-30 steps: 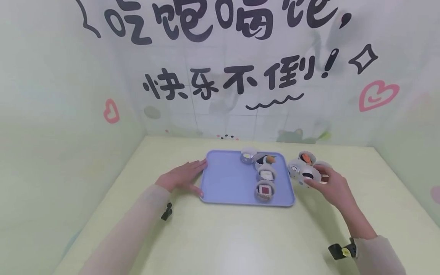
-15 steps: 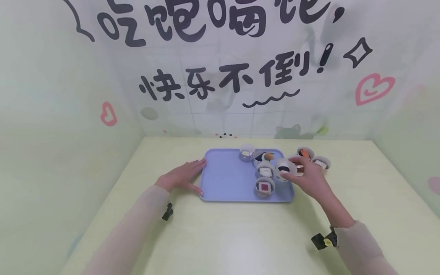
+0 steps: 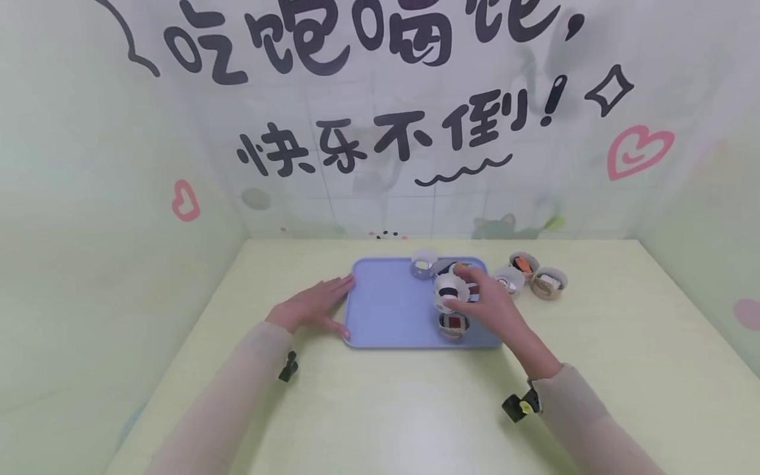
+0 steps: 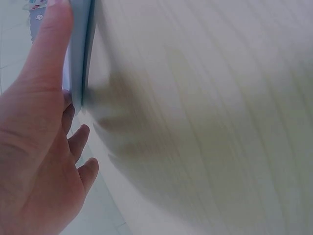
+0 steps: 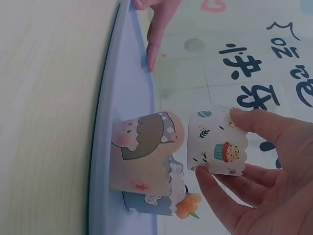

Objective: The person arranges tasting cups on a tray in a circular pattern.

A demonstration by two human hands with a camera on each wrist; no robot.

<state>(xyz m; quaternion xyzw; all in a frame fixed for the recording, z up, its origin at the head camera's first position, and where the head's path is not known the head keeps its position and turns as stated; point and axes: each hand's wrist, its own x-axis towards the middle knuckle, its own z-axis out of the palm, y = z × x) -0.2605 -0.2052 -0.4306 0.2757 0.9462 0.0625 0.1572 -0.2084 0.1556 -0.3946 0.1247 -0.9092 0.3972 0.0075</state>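
Note:
My right hand [image 3: 499, 307] pinches a white paper baking cup [image 5: 215, 142] by its sides, with printed cupcakes outside and a black-and-white piece of sushi inside. It holds the cup over the right part of the blue tray [image 3: 386, 303]. Below stands a baking cup with a face print [image 5: 146, 171] and a red-centred white sushi piece [image 3: 454, 322]. Toward the tray's back edge is another baking cup [image 3: 422, 267]; one more, with orange and black filling, is partly hidden behind my right hand. My left hand [image 3: 311, 305] rests at the tray's left edge, its thumb [image 4: 51, 54] along the rim.
Right of the tray, three filled baking cups stand on the pale table [image 3: 380, 402]: a white one [image 3: 508, 280], one with an orange-topped piece [image 3: 523, 264] and a brown one [image 3: 549, 284]. Behind the table rises a wall [image 3: 380, 211] with black lettering.
My right hand has carried the white baking cup leftward from beside the tray to above it, uncovering the cups on the table. The left hand has stayed at the tray's edge.

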